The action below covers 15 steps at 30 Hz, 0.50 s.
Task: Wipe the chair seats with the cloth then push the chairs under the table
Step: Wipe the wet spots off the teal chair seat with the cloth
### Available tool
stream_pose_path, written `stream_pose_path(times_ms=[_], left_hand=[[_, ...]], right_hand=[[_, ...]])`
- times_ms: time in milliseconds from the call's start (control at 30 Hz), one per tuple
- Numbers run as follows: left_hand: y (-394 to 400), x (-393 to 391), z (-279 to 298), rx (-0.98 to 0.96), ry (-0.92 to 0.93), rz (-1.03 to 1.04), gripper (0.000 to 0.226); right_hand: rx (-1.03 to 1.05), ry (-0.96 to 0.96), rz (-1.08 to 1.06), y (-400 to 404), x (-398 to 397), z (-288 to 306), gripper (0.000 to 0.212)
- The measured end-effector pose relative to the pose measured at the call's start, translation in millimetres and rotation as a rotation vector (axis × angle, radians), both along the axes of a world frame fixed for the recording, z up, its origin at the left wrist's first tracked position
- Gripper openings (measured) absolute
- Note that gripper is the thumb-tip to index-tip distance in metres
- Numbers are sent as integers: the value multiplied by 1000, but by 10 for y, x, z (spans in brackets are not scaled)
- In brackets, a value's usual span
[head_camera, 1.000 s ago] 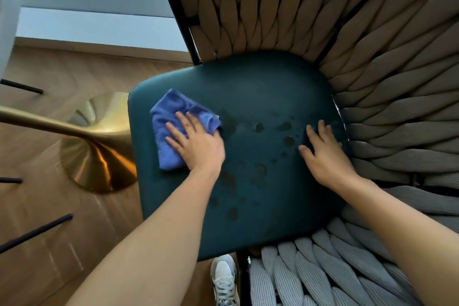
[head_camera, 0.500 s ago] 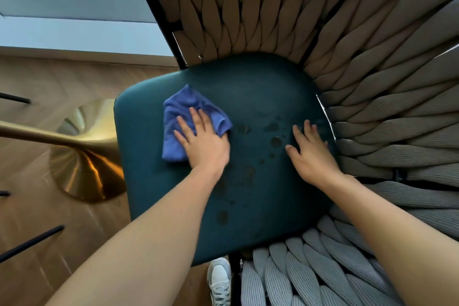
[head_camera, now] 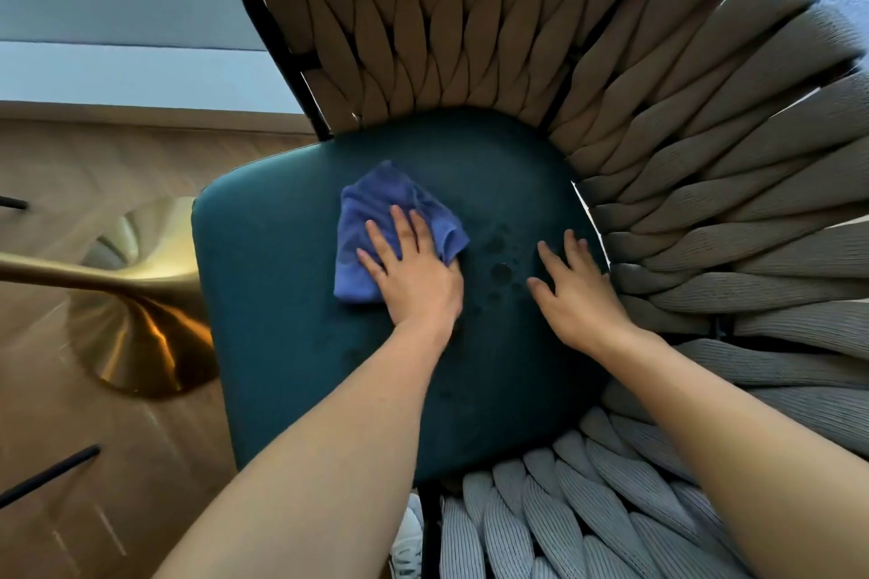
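Note:
A dark teal chair seat fills the middle of the head view, ringed by a woven rope backrest. My left hand lies flat on a crumpled blue cloth near the seat's centre, fingers spread over it. Dark wet spots dot the seat just right of the cloth. My right hand rests flat on the seat's right edge beside the backrest, holding nothing.
A gold table pedestal base stands on the wooden floor to the left of the chair. Thin black chair legs show at the far left. A white shoe peeks below the seat. A pale wall runs along the top left.
My left hand has slid the blue cloth rightward across the seat, from near the left edge toward the wet spots. My right hand has stayed on the seat's right edge.

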State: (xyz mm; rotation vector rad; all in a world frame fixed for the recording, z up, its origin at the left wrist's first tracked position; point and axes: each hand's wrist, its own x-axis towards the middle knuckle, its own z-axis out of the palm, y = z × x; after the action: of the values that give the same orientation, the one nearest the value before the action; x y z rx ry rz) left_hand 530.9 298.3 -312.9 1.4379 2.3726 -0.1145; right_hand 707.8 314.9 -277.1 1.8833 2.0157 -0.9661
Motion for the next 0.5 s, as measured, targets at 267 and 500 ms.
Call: stream_pose_path(times_ms=[267, 500], left_hand=[[-389, -604, -57, 60, 62, -285, 71], [125, 138, -4, -4, -14, -221, 72]], right_hand=[[-36, 17, 4, 23, 21, -31, 60], [-34, 15, -9, 41, -1, -61, 58]])
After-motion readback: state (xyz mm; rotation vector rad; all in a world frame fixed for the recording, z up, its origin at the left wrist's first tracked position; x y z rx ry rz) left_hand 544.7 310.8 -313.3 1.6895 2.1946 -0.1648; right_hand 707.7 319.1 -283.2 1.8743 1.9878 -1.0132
